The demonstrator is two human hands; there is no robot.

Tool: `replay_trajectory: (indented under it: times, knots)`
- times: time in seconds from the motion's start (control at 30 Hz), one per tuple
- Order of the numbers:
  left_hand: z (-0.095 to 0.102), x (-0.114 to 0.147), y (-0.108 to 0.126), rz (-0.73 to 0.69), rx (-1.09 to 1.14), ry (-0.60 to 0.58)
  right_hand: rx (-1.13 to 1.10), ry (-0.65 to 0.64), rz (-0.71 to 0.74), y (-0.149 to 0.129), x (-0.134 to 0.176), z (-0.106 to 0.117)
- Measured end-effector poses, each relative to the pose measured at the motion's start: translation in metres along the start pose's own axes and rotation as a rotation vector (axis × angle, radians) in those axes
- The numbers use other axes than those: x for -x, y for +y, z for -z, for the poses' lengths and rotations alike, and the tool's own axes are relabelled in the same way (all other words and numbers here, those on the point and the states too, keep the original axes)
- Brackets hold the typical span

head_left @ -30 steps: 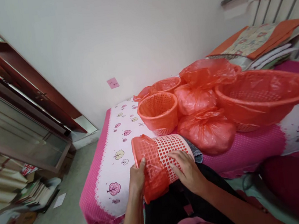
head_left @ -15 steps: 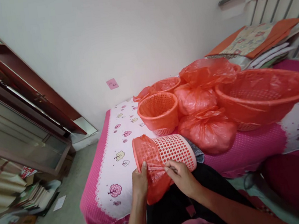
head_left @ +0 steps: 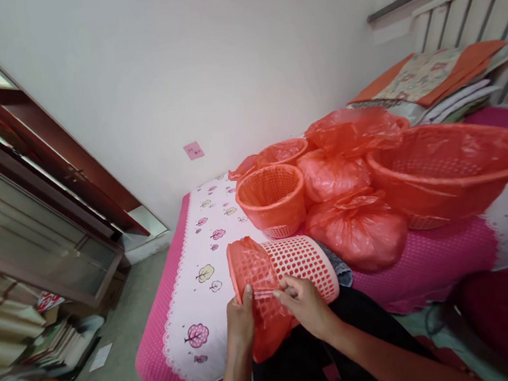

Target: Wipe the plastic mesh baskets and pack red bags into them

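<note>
Head view: our two hands were at work on a white perforated basket that lay on its side at the near edge of the bed, close against our lap, its mouth toward nine o'clock and its base toward three. Red plastic film covered the mouth end and hung down in a loose fold at six o'clock.

Our left hand gripped the covered rim at about eight o'clock, thumb on top of the film; we could not tell how its other fingers sat, since they were largely hidden. Our right hand was nearly closed, thumb and forefinger pinching the film, with the remaining fingers curled. Between the two hands the film was drawn into tight creases.

Taking the white basket as the centre of the clock, we had an upright basket lined in red at twelve, just beyond it. A knotted red bag sat at two, a second red bag at one, and a large lined basket farther out at two. Grey cloth showed beside the base. Well apart, a pink note was on the wall at eleven, and stacked books lay at nine.
</note>
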State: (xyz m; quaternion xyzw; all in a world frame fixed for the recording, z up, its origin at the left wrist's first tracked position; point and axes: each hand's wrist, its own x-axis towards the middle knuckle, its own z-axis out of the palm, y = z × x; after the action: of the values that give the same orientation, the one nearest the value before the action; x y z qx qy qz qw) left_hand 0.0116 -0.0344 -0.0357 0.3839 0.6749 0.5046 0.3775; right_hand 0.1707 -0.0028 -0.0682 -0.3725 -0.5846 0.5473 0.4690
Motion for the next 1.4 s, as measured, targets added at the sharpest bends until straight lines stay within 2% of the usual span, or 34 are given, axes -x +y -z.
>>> replay_trajectory:
  times: [0.2, 0.4, 0.5, 0.8, 1.03, 1.27, 1.4]
  knots:
    - [-0.001, 0.002, 0.004, 0.005, 0.033, 0.013, 0.094, 0.038, 0.117, -0.009, 0.001, 0.018]
    - [0.001, 0.003, 0.003, -0.014, 0.02, 0.021, 0.004, 0.035, -0.022, -0.011, -0.017, 0.002]
    - [0.002, 0.005, 0.003, 0.004, 0.024, 0.002, -0.005, 0.001, -0.007, -0.012, -0.026, -0.003]
    - [0.001, 0.011, 0.005, 0.032, 0.024, 0.015, -0.008, 0.054, -0.034, -0.01, -0.022, 0.024]
    - [0.001, 0.011, 0.004, 0.051, -0.023, 0.001, 0.047, 0.04, 0.02, -0.015, -0.032, 0.011]
    - [0.003, 0.011, 0.0, 0.03, -0.041, 0.015, 0.039, 0.055, 0.039, -0.016, -0.034, 0.02]
    - [0.001, 0.013, 0.0, 0.049, -0.014, 0.005, 0.042, 0.036, 0.019, -0.017, -0.033, 0.015]
